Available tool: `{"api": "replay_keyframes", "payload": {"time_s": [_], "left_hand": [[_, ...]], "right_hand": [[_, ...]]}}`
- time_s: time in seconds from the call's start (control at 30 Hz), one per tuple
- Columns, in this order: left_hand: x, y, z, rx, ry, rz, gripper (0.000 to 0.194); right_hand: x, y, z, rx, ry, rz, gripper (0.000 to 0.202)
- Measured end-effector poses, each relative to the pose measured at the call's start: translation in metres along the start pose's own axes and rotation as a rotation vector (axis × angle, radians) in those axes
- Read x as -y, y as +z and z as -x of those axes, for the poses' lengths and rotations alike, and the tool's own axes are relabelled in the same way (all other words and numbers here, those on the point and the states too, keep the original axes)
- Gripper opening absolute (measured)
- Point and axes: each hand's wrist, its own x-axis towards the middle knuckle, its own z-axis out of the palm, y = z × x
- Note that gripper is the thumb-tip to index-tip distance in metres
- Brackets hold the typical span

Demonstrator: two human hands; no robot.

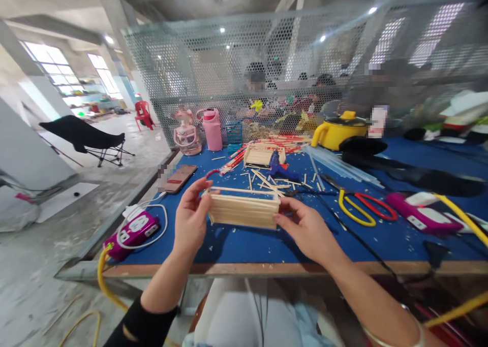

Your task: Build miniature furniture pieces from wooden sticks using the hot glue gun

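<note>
Between my two hands is a small box-like frame of pale wooden sticks [244,211], raised a little above the blue table top [236,250]. My left hand [192,212] grips its left end, thumb on the near side. At the right end my right hand [303,227] pinches the corner with thumb and fingers. One long stick runs along the far top edge, and the near wall is stacked sticks. Behind it lie loose short sticks [263,179], a blue glue gun [280,166] and a second stick frame [263,155].
Scissors with yellow and red handles [366,207] lie right, near a purple power strip [423,212]. Another power strip [133,232] and a phone [179,178] are left. Pink bottles [212,129], clear glue sticks [343,165] and a yellow pot [339,132] stand before a mesh screen [213,77].
</note>
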Motion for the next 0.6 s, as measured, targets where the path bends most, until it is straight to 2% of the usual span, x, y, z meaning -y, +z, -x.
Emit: {"api": "replay_keyframes", "payload": {"time_s": [0.07, 0.2, 0.4, 0.6], "left_hand": [[0.000, 0.004, 0.016, 0.006, 0.057, -0.033, 0.038], [0.006, 0.012, 0.033, -0.001, 0.110, -0.247, 0.041], [0.010, 0.012, 0.038, -0.060, 0.200, -0.401, 0.036], [0.010, 0.013, 0.042, -0.052, 0.218, -0.364, 0.037]], "right_hand": [[0.003, 0.008, 0.005, -0.065, -0.061, -0.077, 0.024], [0.005, 0.024, 0.016, -0.013, -0.073, -0.126, 0.024], [-0.001, 0.039, 0.022, -0.013, -0.062, -0.072, 0.016], [-0.009, 0.043, 0.021, -0.029, -0.090, -0.154, 0.016]]}}
